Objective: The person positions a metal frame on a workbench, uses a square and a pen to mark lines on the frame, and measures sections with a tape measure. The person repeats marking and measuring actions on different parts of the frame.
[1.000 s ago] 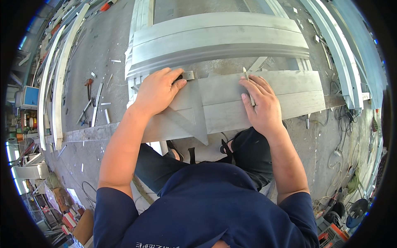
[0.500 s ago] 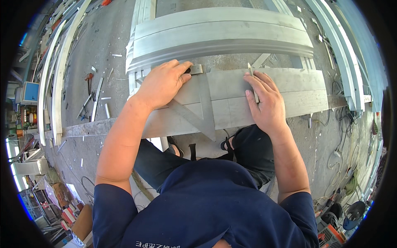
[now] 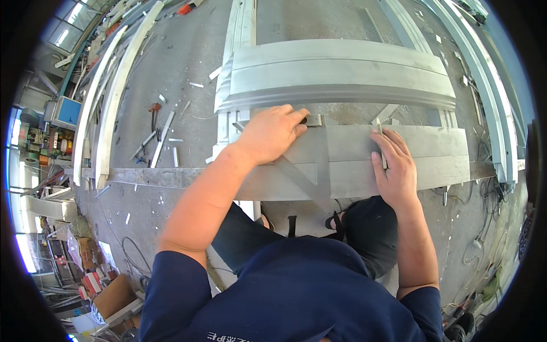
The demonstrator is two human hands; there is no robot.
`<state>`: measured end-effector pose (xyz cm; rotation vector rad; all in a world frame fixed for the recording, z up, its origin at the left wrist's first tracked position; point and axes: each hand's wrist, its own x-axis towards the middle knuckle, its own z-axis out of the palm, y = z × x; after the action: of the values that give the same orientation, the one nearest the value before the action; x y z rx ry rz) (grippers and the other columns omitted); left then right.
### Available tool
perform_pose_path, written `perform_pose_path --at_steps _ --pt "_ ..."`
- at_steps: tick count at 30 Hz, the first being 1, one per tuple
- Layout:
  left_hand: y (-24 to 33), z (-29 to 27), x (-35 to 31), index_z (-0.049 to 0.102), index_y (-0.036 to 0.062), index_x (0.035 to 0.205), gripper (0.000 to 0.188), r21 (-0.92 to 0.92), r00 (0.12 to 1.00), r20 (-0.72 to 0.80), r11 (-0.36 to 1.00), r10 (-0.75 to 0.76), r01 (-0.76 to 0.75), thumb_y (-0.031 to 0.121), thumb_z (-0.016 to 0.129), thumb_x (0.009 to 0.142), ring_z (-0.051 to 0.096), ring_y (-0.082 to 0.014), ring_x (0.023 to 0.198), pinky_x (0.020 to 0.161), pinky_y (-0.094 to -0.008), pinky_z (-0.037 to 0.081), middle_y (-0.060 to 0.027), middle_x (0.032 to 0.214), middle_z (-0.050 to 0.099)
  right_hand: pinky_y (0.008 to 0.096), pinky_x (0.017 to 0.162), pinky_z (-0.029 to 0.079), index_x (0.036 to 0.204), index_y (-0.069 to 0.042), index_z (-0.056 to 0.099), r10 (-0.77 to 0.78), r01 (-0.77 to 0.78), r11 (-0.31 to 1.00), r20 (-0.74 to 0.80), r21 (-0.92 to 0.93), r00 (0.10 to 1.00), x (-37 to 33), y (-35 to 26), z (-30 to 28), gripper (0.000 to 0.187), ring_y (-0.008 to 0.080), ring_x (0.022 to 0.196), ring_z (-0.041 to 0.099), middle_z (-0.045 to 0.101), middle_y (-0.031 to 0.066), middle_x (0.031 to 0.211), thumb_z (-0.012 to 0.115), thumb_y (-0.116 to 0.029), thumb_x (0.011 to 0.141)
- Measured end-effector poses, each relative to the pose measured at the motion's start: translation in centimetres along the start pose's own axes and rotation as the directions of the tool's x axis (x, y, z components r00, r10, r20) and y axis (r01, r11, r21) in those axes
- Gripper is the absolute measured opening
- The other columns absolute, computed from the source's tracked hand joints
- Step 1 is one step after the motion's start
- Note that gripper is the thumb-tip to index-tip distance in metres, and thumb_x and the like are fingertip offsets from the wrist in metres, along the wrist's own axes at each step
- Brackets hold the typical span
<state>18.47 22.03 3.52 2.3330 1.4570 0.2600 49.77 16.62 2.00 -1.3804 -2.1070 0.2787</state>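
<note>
A flat grey metal panel [image 3: 421,165] lies across the work frame in front of me. On it rests a metal triangle square [image 3: 322,157], one edge running across the panel and a slanted arm reaching toward the near edge. My left hand [image 3: 266,135] is closed at the square's thick stock, fingertips on its left end. Farther right, my right hand [image 3: 396,174] lies on the panel with a slim, pale, pointed marking tool [image 3: 379,132] held between thumb and fingers, its tip pointing away from me.
Beyond the panel lies a second wide metal panel [image 3: 342,62] with ridged edges. Long metal profiles [image 3: 122,97] stand at the left, more [image 3: 484,85] at the right. A red-headed hammer [image 3: 154,114] and offcuts lie on the floor. Cables [image 3: 484,222] trail at the right.
My view has shifted, so the whole scene sits lower and farther right. Against the panel, both hands, the square and the marking tool look nearly unmoved.
</note>
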Motion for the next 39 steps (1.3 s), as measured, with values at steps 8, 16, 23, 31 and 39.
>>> perform_pose_path --at_steps 8,16,23,31,39 --pt "2.1 1.8 -2.1 0.036 -0.0031 0.163 0.117 0.190 1.000 0.003 0.982 -0.004 0.004 0.083 0.061 0.088 0.041 -0.0393 0.146 0.126 -0.0517 0.026 -0.0236 0.152 0.047 0.0504 0.118 0.046 0.130 -0.005 0.068 -0.010 0.011 0.999 0.017 -0.042 1.000 0.0 0.0 0.0 0.035 0.0377 0.134 0.060 0.071 0.0169 0.129 0.067 -0.006 0.095" --pt "3.1 1.0 -1.8 0.034 0.0042 0.165 0.125 0.142 0.993 0.058 0.986 -0.099 0.090 0.082 0.075 0.077 0.036 -0.0372 0.152 0.130 -0.0494 0.023 -0.0199 0.160 0.042 0.0485 0.114 0.048 0.132 -0.003 0.069 0.045 -0.043 0.994 -0.024 0.097 0.999 0.3 -0.8 -0.6 0.033 0.0376 0.125 0.066 0.074 0.0174 0.122 0.067 -0.010 0.099" --pt "3.4 1.0 -1.9 0.037 0.0048 0.164 0.123 0.122 0.993 0.024 0.986 -0.113 0.109 0.077 0.081 0.074 0.038 -0.0350 0.151 0.129 -0.0487 0.026 -0.0191 0.158 0.045 0.0406 0.096 0.056 0.126 -0.001 0.072 0.226 -0.277 0.824 0.160 0.495 0.961 2.7 -4.5 1.6 0.029 0.0359 0.110 0.074 0.076 0.0207 0.117 0.068 -0.017 0.102" --pt "2.9 1.6 -2.1 0.042 0.0025 0.159 0.119 0.115 0.997 -0.075 0.993 -0.031 0.039 0.073 0.085 0.073 0.046 -0.0371 0.144 0.124 -0.0495 0.031 -0.0192 0.151 0.050 0.0451 0.093 0.057 0.120 -0.003 0.075 0.137 -0.161 0.919 0.091 0.359 0.986 3.4 -5.0 3.1 0.024 0.0409 0.105 0.072 0.076 0.0204 0.111 0.069 -0.015 0.099" --pt "2.3 2.3 -2.1 0.044 0.0034 0.159 0.117 0.146 0.993 -0.121 0.989 -0.014 0.031 0.072 0.085 0.073 0.045 -0.0375 0.144 0.124 -0.0500 0.032 -0.0175 0.151 0.051 0.0413 0.090 0.056 0.117 -0.002 0.077 0.063 -0.084 0.963 0.089 0.255 0.994 3.0 -5.3 2.9 0.021 0.0369 0.099 0.071 0.077 0.0185 0.105 0.071 -0.012 0.099"
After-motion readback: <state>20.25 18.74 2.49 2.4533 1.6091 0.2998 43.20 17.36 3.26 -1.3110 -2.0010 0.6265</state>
